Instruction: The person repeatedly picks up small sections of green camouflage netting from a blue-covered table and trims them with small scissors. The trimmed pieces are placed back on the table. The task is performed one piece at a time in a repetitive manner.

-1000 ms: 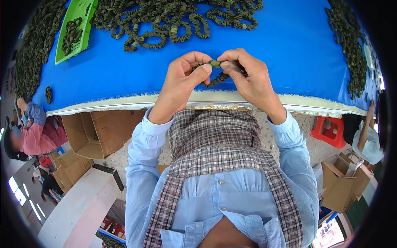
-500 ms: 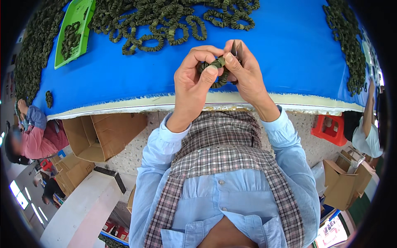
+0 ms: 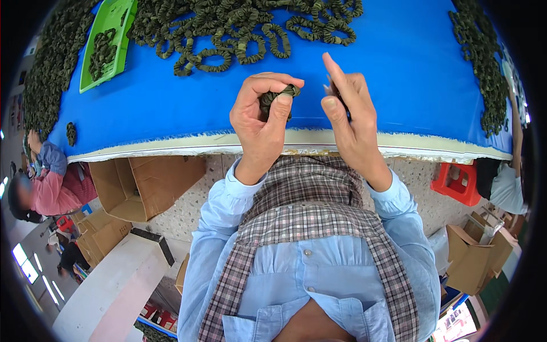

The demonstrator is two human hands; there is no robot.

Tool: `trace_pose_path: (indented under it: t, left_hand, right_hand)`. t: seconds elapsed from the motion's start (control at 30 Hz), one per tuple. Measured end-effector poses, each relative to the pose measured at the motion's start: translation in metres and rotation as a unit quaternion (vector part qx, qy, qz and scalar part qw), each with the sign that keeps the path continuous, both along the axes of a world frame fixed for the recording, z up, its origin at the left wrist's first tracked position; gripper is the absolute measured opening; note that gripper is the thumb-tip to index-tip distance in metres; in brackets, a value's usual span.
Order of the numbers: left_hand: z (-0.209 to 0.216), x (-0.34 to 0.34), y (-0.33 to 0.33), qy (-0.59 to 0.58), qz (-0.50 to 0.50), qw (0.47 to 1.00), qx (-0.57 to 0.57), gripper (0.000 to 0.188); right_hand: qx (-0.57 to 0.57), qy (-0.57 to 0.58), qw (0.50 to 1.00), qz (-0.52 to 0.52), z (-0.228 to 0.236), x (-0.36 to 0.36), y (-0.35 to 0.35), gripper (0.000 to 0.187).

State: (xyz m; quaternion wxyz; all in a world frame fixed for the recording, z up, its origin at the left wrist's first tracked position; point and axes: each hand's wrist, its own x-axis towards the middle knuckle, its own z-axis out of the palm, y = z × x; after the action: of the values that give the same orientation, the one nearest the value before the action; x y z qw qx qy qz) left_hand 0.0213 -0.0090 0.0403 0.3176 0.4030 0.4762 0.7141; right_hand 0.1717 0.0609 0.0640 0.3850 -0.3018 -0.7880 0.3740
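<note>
My left hand [image 3: 263, 122] is closed around a bunched dark green scrunchie [image 3: 277, 97], pinched between thumb and fingers above the near edge of the blue table [image 3: 171, 108]. My right hand [image 3: 348, 114] is raised beside it, index finger pointing up, with a small dark bit of the same fabric [image 3: 335, 90] showing behind the fingers. The two hands are a little apart. A pile of dark green scrunchies [image 3: 239, 28] lies across the far part of the table.
A green tray [image 3: 119, 23] with scrunchies stands at the far left. More scrunchies line the left [image 3: 48, 74] and right [image 3: 484, 62] table edges. An open cardboard box [image 3: 142, 182] and a red stool [image 3: 458, 182] sit below. Another person in pink [image 3: 48, 188] sits at left.
My hands have drawn apart and come nearer to me. The scrunchie, earlier held between both hands, is now bunched in my left hand, and my right index finger has straightened upward.
</note>
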Motion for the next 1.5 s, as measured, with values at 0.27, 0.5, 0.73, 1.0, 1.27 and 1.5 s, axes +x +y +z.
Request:
trace_pose_path:
  t: [0.27,0.5,0.73,1.0,1.27,1.5]
  left_hand:
    - [-0.008,0.004,-0.002,0.063,0.061,0.995,0.043,0.014]
    - [-0.009,0.003,-0.003,0.146,0.093,0.984,0.052,0.013]
    - [-0.009,0.006,0.001,0.153,0.125,0.978,0.070,0.015]
    - [-0.013,-0.001,-0.001,0.261,0.127,0.954,0.075,0.014]
    - [0.001,0.007,-0.008,-0.101,0.012,0.995,0.005,0.010]
    - [-0.007,0.008,-0.009,-0.220,-0.071,0.973,0.011,0.018]
  right_hand:
    - [0.141,0.025,0.988,-0.052,-0.006,-0.011,-0.015,0.034]
    - [0.200,0.040,0.977,-0.062,-0.009,-0.020,-0.015,0.035]
    - [0.223,0.022,0.972,-0.070,-0.010,-0.021,-0.015,0.037]
    - [0.236,0.006,0.969,-0.072,-0.012,-0.018,-0.015,0.035]
    - [-0.112,0.116,0.985,-0.062,-0.010,-0.011,-0.018,0.035]
    - [-0.330,0.144,0.932,0.041,-0.018,-0.006,-0.010,0.025]
